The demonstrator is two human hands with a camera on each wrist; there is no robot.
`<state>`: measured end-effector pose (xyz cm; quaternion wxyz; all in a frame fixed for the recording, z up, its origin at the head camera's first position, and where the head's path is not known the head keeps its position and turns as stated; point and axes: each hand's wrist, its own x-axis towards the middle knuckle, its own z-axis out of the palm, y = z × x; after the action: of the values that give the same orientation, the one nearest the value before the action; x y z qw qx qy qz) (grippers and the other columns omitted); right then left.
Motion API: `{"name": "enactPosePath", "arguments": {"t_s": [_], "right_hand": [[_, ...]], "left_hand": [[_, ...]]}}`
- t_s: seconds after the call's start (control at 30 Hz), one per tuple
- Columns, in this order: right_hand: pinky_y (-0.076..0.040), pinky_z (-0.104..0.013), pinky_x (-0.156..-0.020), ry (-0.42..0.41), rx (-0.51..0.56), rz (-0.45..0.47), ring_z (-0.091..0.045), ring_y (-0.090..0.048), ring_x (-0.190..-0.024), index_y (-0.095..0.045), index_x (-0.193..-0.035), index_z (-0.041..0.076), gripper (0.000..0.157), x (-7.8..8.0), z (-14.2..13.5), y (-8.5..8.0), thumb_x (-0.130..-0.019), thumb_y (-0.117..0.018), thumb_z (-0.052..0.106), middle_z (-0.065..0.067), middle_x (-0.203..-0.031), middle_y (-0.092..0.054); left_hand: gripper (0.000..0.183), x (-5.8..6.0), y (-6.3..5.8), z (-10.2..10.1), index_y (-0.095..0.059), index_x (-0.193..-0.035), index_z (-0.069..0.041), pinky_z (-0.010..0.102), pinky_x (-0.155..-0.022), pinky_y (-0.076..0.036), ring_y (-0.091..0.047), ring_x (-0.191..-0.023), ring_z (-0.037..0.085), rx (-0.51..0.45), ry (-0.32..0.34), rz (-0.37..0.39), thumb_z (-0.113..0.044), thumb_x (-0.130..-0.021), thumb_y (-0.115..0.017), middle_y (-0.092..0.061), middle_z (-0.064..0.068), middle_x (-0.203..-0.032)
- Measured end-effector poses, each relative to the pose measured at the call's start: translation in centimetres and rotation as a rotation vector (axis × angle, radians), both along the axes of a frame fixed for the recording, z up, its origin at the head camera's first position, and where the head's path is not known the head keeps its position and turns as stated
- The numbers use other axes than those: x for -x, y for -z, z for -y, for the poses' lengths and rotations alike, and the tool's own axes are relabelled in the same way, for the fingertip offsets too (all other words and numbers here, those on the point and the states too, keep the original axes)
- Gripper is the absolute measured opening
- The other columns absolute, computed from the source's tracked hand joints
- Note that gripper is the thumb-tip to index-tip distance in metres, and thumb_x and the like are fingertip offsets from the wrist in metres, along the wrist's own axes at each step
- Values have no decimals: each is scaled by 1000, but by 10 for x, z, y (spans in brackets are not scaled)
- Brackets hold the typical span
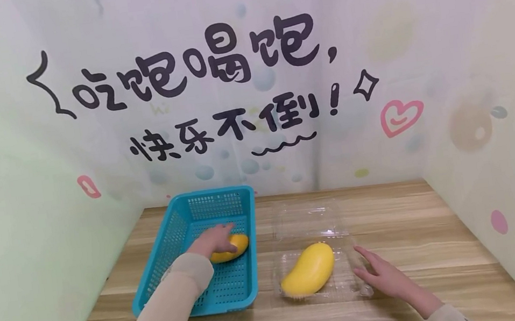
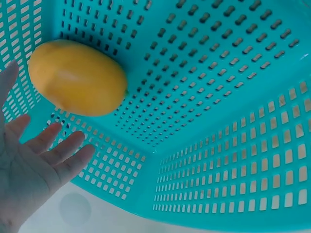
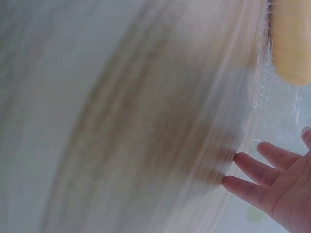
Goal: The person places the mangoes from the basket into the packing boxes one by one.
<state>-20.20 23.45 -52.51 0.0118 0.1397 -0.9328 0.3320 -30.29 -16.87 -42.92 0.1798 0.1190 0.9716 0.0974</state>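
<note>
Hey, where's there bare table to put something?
A wide bare patch of tabletop lies between the clear container and the right wall, beyond the right hand. A narrower strip runs between the container and the blue basket. It's crowded inside the basket, where the left hand is at a yellow fruit, and inside the container, which holds a second fruit.

Left of centre, my long fabric sleeve [image 1: 161, 317] is cream over a turquoise rectangular perforated plastic basket [image 1: 228, 290] and a golden-yellow oval fruit [image 1: 241, 244]. At lower centre, a colourless clear plastic box [image 1: 345, 270] frames a bright yellow curved fruit [image 1: 310, 271]. Brown streaks grain my pale-brown wooden tabletop [image 1: 450, 249]; above, the whitish printed wall [image 1: 349, 2] carries pastel spots, black lettering [image 1: 228, 65], a pink outlined heart [image 1: 386, 124].
</note>
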Motion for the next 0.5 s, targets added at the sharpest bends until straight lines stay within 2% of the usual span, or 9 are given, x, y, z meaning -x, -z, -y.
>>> {"name": "enactPosePath", "arguments": {"t_s": [0.27,0.5], "right_hand": [[-34,-57,-96,0,6,13,-46,-40,-121,-32,-140,2,64,0,-1,0,-90,-54,37,-29,-136,-38],[-33,-58,-97,-4,12,1,-47,-39,-121,-32,-140,0,64,-1,-4,2,-90,-55,33,-29,-136,-38]], "left_hand": [[70,3,9,-11,-32,-142,-13,55,-99,-31,-36,-125,39,29,-24,3,-29,-83,-66,-33,18,-143],[67,5,17,-16,-36,-141,-15,53,-98,-34,-40,-122,36,40,-19,2,-23,-82,-68,-36,17,-140]]}}
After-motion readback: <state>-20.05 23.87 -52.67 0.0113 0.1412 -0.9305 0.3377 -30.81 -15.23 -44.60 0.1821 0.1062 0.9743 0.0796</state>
